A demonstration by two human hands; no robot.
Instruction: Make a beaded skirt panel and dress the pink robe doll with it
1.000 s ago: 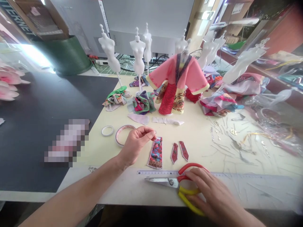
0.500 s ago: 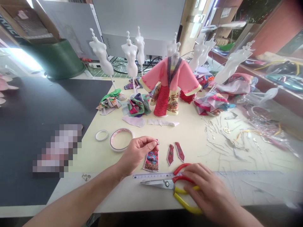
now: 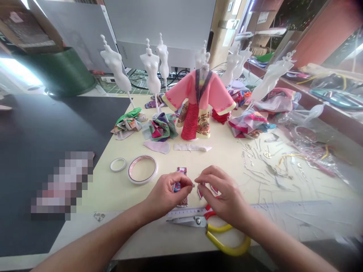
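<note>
My left hand is closed in a pinch, and a tiny pale scrap sticks out at its fingertips. Just to the right, my right hand holds its bent thumb and fingers slightly apart, near the scrap, with nothing visible in them. Under my left hand lies an embroidered fabric panel with a beaded edge, partly hidden. Two narrow pointed beaded fabric pieces are mostly covered by my right hand. Scissors with red and yellow handles lie open below both hands, over a clear ruler.
Two rolls of tape lie left of my hands. A doll form in a pink robe stands behind, among several bare white doll forms and crumpled fabrics. Chains and trimmings lie scattered right. A blurred-out object rests on a dark mat.
My left hand has let go of the beaded panel and now pinches a tiny scrap. My right hand has left the scissor handles and come up beside the left. The view has shifted slightly.
</note>
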